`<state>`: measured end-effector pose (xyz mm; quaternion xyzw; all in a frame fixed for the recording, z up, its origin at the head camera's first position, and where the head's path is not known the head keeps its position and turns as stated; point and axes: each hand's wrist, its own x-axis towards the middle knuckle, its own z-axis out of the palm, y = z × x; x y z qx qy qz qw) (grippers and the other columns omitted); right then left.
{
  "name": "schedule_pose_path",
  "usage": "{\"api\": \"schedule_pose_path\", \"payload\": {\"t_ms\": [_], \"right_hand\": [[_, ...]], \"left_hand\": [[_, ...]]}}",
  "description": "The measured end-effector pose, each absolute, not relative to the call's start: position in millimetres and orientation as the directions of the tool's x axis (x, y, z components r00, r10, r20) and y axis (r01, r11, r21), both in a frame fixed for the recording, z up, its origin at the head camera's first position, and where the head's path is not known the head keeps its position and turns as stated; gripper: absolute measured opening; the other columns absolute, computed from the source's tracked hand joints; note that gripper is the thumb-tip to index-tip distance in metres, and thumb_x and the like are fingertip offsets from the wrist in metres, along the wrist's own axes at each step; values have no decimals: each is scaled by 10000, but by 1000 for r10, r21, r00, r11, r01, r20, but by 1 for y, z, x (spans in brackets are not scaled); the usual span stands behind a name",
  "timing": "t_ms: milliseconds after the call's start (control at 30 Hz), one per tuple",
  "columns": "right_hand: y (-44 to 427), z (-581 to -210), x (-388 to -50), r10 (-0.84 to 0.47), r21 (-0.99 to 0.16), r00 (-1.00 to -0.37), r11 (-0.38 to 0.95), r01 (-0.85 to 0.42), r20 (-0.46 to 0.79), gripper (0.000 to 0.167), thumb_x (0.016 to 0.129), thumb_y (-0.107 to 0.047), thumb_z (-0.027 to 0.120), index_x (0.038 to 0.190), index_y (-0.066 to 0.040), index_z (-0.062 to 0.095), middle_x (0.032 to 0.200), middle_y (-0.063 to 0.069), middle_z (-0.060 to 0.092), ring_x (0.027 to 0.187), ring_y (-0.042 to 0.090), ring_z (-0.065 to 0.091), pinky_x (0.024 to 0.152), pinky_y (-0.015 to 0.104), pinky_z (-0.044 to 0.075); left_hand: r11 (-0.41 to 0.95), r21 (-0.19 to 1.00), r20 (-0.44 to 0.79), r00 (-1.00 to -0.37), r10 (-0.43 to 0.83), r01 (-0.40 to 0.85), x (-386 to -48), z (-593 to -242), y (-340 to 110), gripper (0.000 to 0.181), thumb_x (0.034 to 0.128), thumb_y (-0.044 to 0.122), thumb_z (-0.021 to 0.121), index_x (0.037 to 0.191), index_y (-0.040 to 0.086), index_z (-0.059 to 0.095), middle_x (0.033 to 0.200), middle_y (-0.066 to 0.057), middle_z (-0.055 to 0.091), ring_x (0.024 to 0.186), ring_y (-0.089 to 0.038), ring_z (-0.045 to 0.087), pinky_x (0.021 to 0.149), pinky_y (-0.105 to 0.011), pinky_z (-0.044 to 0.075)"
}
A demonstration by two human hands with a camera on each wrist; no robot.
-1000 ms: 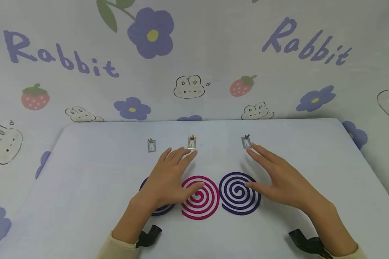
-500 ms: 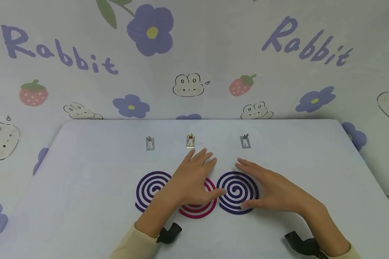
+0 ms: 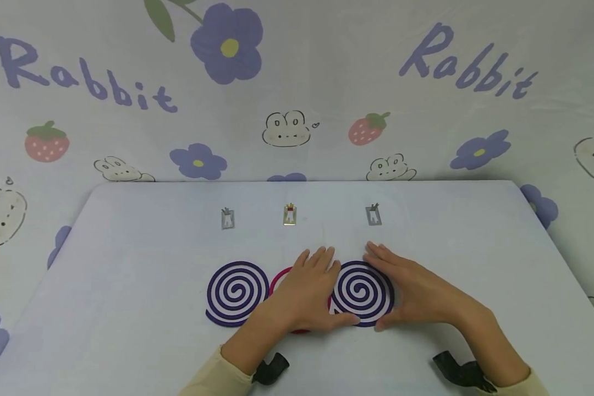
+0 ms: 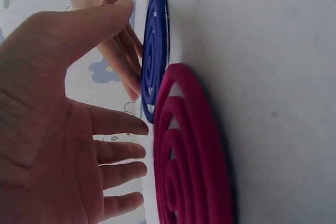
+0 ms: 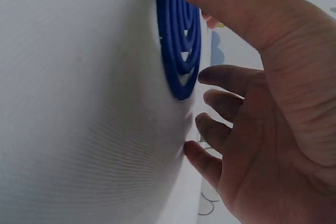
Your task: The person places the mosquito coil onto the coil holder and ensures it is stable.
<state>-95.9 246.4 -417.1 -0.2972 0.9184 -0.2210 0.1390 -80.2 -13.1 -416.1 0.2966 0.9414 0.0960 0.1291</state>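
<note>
Three spiral mosquito coils lie flat in a row on the white table: a dark blue one [image 3: 237, 293] at left, a pink one [image 4: 197, 145] in the middle and another dark blue coil [image 3: 360, 291] at right. My left hand [image 3: 307, 294] is over the pink coil and covers most of it, fingers extended, its thumb at the right coil's lower edge. On that coil's other side is my right hand [image 3: 421, 291], with thumb and fingers spread around the right edge. In the right wrist view its fingers [image 5: 215, 129] are loosely bent; contact is hard to tell.
Beyond the coils, toward the table's far edge, lie three small metal coil stands: a silver one [image 3: 227, 219], a gold one [image 3: 290, 214] and a second silver one [image 3: 373, 215]. A patterned cloth [image 3: 322, 66] hangs behind the white table [image 3: 128, 247].
My left hand has moved right and nearer, from the left blue and pink coils to the right blue coil's left side. My right hand has shifted slightly left and nearer, to that coil's right edge.
</note>
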Motion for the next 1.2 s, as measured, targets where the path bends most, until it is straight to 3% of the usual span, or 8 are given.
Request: {"api": "schedule_pose_path", "payload": {"t_ms": [200, 533, 933, 1200], "right_hand": [[248, -419, -96, -596, -476, -789, 742, -472, -147, 1200, 617, -584, 985, 1594, -121, 465, 1735, 134, 336, 1596, 459, 300, 1220, 703, 334], [243, -423, -95, -605, -502, -783, 726, -469, -143, 1131, 622, -561, 991, 1566, -174, 502, 1729, 111, 359, 1598, 442, 308, 1210, 715, 342], [242, -419, -97, -604, -454, -789, 738, -500, -114, 1130, 601, -599, 987, 1503, -63, 565, 1651, 132, 485, 1538, 426, 430, 1202, 651, 399], [244, -416, -99, -583, -453, -803, 753, -477, -122, 1173, 608, -540, 1007, 1558, -76, 500, 1624, 128, 521, 1482, 410, 512, 1172, 629, 450]], "left_hand": [[796, 244, -194, -777, 599, 553, -80, -421, -11, 1008, 920, 744, 617, 1626, 61, 391, 1736, -96, 344, 1636, -239, 294, 1346, -443, 241], [813, 180, -191, -791, 582, 555, -76, -419, -16, 1067, 840, 752, 732, 1608, 77, 429, 1713, -81, 396, 1611, -230, 352, 1318, -456, 311], [798, 185, -155, -785, 600, 574, -77, -425, -9, 1052, 832, 756, 732, 1594, 88, 449, 1684, -77, 440, 1589, -241, 385, 1311, -463, 324], [782, 196, -111, -779, 617, 592, -82, -426, -8, 1048, 842, 760, 721, 1597, 94, 429, 1671, -69, 448, 1574, -230, 393, 1311, -452, 326]]}}
